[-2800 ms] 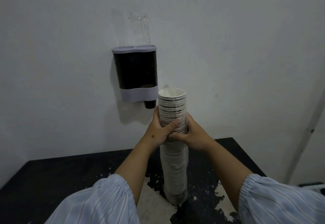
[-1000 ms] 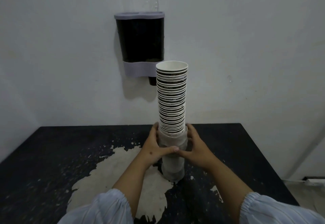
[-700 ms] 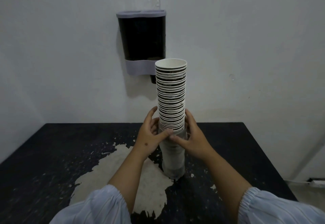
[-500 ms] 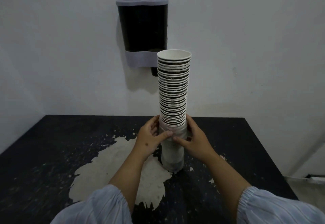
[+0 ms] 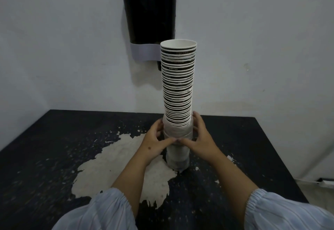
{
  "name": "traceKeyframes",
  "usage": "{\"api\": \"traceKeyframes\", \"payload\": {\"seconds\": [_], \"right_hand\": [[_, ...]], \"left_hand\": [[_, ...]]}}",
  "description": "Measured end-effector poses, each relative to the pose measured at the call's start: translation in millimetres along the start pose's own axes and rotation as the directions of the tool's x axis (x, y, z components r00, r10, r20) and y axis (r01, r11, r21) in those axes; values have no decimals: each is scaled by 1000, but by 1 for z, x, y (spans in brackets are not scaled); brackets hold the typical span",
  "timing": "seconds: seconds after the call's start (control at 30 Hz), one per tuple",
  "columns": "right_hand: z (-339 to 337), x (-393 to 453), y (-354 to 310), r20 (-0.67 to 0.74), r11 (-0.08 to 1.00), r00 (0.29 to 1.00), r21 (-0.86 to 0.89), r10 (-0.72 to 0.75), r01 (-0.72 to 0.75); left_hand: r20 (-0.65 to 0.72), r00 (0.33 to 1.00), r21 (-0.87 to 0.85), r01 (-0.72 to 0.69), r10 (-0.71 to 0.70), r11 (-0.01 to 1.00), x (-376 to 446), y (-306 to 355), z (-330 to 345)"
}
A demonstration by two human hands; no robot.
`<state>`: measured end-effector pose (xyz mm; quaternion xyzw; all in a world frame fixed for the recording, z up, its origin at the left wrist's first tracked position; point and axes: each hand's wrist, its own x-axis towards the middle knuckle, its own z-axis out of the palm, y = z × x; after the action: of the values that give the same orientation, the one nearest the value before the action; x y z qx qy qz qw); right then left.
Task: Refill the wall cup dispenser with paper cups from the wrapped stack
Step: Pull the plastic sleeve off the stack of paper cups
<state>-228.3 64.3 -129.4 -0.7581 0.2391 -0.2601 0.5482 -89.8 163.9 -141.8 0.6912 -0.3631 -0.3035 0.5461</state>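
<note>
A tall stack of paper cups (image 5: 178, 83) stands upright on the black table (image 5: 54, 148). Its upper part is bare, with dark bands under white rims. Clear plastic wrap (image 5: 177, 134) is bunched around the lower part of the stack. My left hand (image 5: 155, 143) and my right hand (image 5: 199, 139) grip the wrap from either side, thumbs meeting in front. The wall cup dispenser (image 5: 149, 23), dark with a pale lid and pale lower band, hangs on the wall behind the stack. One dark cup bottom (image 5: 159, 66) shows beneath it.
The table top has a large patch of worn, pale surface (image 5: 126, 166) under and left of the stack. White walls close in behind and to the left. The table's right edge (image 5: 282, 157) drops to a pale floor.
The wrap has been pushed further down the stack, baring more cups. Both hands have slid lower with it. The view has tilted down a little.
</note>
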Motion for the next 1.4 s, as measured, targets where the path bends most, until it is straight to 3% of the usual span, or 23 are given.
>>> {"api": "traceKeyframes", "payload": {"seconds": [0.17,0.33,0.67,0.87,1.0,1.1,1.2,1.4], "right_hand": [[-2,6,-6,-178,972,968,190,175,-141],[10,4,6,-150,928,925,192,350,-320],[9,-1,36,-139,953,951,168,277,-253],[6,-7,50,-88,866,906,345,413,-361],[2,-5,53,-83,847,883,336,462,-411],[-1,0,44,-184,888,879,236,440,-395],[-1,3,21,-301,917,879,271,370,-293],[6,11,-9,-328,963,910,178,253,-204]], "left_hand": [[-209,965,-206,116,-160,972,4,15,-5],[-195,943,-174,236,-268,956,7,10,8],[-353,901,-138,216,-252,967,9,-19,32],[-324,902,-86,273,-286,958,7,-39,36],[-310,888,-85,331,-340,940,10,-40,33],[-363,888,-153,243,-283,958,9,-29,30],[-424,886,-230,94,-186,969,6,-8,25],[-433,898,-217,-23,-75,976,6,20,25]]}}
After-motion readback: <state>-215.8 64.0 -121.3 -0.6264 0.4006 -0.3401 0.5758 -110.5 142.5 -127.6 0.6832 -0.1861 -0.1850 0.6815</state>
